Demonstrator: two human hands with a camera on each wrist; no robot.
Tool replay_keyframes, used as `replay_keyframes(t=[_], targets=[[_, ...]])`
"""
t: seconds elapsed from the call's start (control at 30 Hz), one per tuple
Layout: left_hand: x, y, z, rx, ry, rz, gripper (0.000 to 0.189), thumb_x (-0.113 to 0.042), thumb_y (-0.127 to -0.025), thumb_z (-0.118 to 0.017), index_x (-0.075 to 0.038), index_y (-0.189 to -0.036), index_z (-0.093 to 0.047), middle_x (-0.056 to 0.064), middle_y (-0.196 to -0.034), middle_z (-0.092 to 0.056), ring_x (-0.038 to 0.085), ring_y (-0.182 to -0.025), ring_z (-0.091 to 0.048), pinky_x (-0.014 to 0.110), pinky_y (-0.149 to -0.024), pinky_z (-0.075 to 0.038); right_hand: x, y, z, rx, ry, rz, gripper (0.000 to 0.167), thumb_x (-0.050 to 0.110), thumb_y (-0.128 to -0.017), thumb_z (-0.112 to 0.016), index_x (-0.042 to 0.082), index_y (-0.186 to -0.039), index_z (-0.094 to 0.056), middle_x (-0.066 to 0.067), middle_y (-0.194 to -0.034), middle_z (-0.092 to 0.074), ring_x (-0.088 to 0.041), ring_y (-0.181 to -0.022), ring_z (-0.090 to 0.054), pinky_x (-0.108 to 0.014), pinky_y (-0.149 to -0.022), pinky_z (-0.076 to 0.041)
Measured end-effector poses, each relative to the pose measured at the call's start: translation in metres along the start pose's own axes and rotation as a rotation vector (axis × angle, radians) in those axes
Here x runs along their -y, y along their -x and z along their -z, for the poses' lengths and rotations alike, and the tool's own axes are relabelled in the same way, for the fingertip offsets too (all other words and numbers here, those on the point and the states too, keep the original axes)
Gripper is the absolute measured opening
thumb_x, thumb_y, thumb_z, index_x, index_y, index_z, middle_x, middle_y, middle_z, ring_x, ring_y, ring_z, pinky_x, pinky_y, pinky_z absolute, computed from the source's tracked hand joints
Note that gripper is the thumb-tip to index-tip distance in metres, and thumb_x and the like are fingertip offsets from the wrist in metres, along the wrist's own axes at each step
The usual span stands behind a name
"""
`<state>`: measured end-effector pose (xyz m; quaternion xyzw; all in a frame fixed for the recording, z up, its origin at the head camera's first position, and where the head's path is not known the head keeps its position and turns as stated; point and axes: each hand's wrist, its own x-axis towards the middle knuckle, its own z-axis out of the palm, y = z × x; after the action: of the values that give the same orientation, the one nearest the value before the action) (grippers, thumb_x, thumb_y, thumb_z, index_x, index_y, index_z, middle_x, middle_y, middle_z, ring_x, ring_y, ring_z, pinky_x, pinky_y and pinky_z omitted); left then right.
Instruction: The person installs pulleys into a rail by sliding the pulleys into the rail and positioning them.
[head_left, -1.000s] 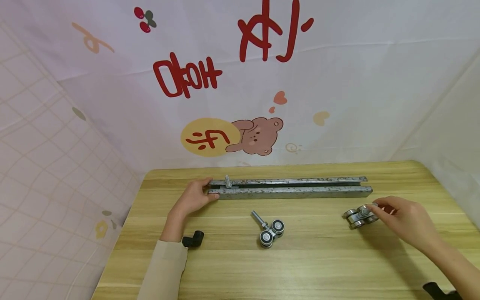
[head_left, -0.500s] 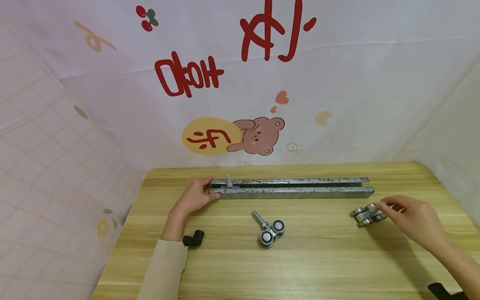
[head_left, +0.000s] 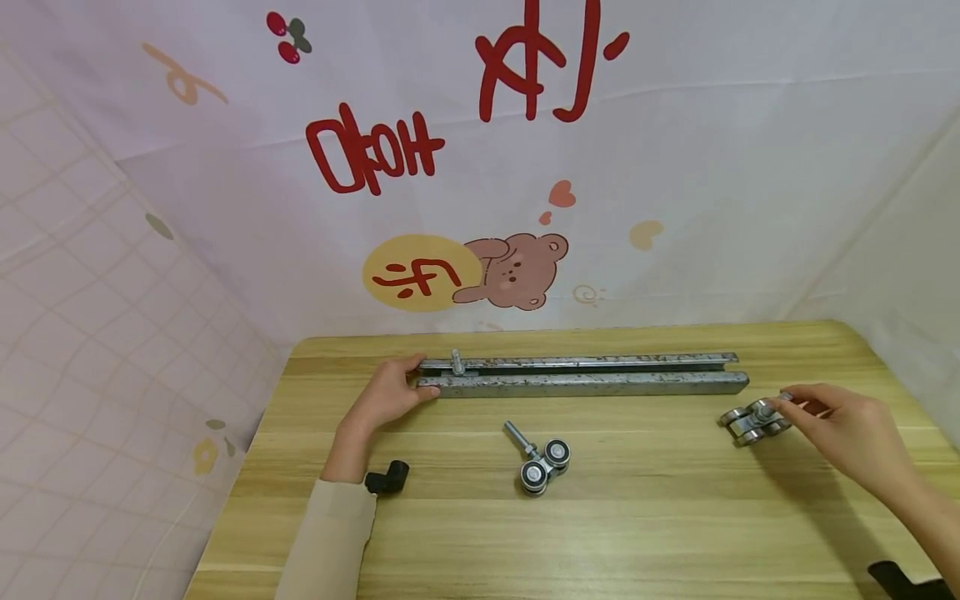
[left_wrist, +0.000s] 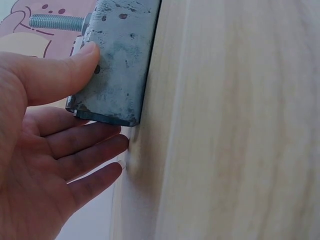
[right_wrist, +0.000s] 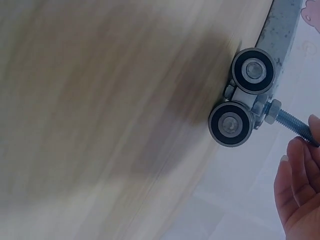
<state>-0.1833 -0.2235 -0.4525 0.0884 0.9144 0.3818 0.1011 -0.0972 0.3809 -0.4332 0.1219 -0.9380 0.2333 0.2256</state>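
Note:
My left hand (head_left: 386,397) grips the left end of a grey, slotted metal rail (head_left: 600,384) lying on the table, thumb on its near side in the left wrist view. A threaded bolt (left_wrist: 57,22) stands up out of the slot close to that thumb. With thumb and fingertips my right hand (head_left: 855,425) pinches the threaded stem of a roller trolley (right_wrist: 242,97), off the rail's right end and a little nearer to me. Its wheels hang downward, close over the table. A second roller trolley (head_left: 543,467) lies on its side in front of the rail.
The wooden table (head_left: 637,533) ends at a printed cloth wall (head_left: 675,167) behind the rail, with more cloth at both sides. Black parts of the wrist gear (head_left: 387,477) show beside both forearms.
My right hand has moved to the right and slightly away from me, carrying the roller trolley past the rail's right end. The left hand stays on the rail.

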Motion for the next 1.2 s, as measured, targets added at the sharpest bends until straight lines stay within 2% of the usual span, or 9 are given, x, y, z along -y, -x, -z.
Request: replay_keyframes(t=[0.2, 0.33, 0.53, 0.73, 0.9, 1.1, 1.2], targets=[[0.000, 0.000, 0.000, 0.000, -0.002, 0.002, 0.075, -0.023, -0.096, -0.079, 0.005, -0.156, -0.044, 0.025, -0.151, -0.054, 0.041, -0.142, -0.049, 0.057, -0.113, -0.043, -0.005, -0.002, 0.002, 0.002, 0.000, 0.009, 0.018, 0.002, -0.081, -0.088, -0.005, -0.094, -0.079, -0.016, -0.076, -0.074, 0.018, -0.068, -0.051, -0.011, -0.049, -0.043], [0.001, 0.000, 0.000, -0.004, -0.005, 0.000, 0.075, -0.022, -0.096, -0.079, 0.005, -0.156, -0.045, 0.025, -0.151, -0.054, 0.041, -0.142, -0.049, 0.057, -0.113, -0.043, -0.009, -0.003, 0.004, -0.019, -0.001, 0.019, 0.017, 0.001, -0.080, -0.088, -0.003, -0.094, -0.079, -0.017, -0.077, -0.075, 0.024, -0.072, -0.048, -0.011, -0.050, -0.043], [0.000, 0.000, 0.000, -0.002, -0.011, -0.002, 0.075, -0.022, -0.096, -0.079, 0.005, -0.156, -0.044, 0.025, -0.151, -0.054, 0.041, -0.142, -0.049, 0.057, -0.113, -0.043, -0.016, -0.004, 0.007, -0.009, 0.004, -0.010, 0.016, 0.003, -0.084, -0.085, -0.005, -0.096, -0.078, -0.021, -0.080, -0.075, 0.027, -0.075, -0.045, -0.012, -0.050, -0.042], [0.000, 0.000, 0.000, 0.000, -0.008, 0.002, 0.075, -0.022, -0.096, -0.079, 0.004, -0.156, -0.045, 0.025, -0.151, -0.054, 0.041, -0.142, -0.049, 0.057, -0.113, -0.043, -0.023, -0.006, 0.010, 0.032, 0.026, -0.044, 0.018, 0.005, -0.090, -0.081, -0.009, -0.099, -0.075, -0.026, -0.084, -0.074, 0.018, -0.066, -0.051, -0.011, -0.049, -0.041], [0.000, 0.000, 0.000, 0.001, -0.005, -0.005, 0.075, -0.023, -0.096, -0.079, 0.005, -0.156, -0.044, 0.025, -0.153, -0.052, 0.041, -0.142, -0.049, 0.057, -0.113, -0.043, -0.028, -0.010, 0.011, 0.087, 0.054, -0.111, 0.025, 0.009, -0.096, -0.077, -0.013, -0.105, -0.073, -0.032, -0.091, -0.073, 0.006, -0.058, -0.056, -0.020, -0.046, -0.042], [0.000, 0.001, -0.001, 0.000, 0.003, -0.006, 0.075, -0.024, -0.096, -0.079, 0.004, -0.156, -0.044, 0.025, -0.154, -0.051, 0.041, -0.142, -0.049, 0.057, -0.112, -0.044, -0.035, -0.017, 0.012, 0.111, 0.067, -0.166, 0.030, 0.013, -0.100, -0.073, -0.014, -0.110, -0.072, -0.034, -0.097, -0.072, 0.008, -0.059, -0.053, -0.026, -0.045, -0.041], [0.000, 0.001, 0.000, 0.000, -0.004, -0.008, 0.075, -0.024, -0.096, -0.079, 0.004, -0.156, -0.044, 0.025, -0.153, -0.052, 0.041, -0.141, -0.049, 0.057, -0.112, -0.043, -0.038, -0.022, 0.012, 0.129, 0.074, -0.192, 0.032, 0.016, -0.101, -0.071, -0.014, -0.111, -0.071, -0.033, -0.098, -0.072, -0.005, -0.062, -0.060, -0.027, -0.047, -0.043]])
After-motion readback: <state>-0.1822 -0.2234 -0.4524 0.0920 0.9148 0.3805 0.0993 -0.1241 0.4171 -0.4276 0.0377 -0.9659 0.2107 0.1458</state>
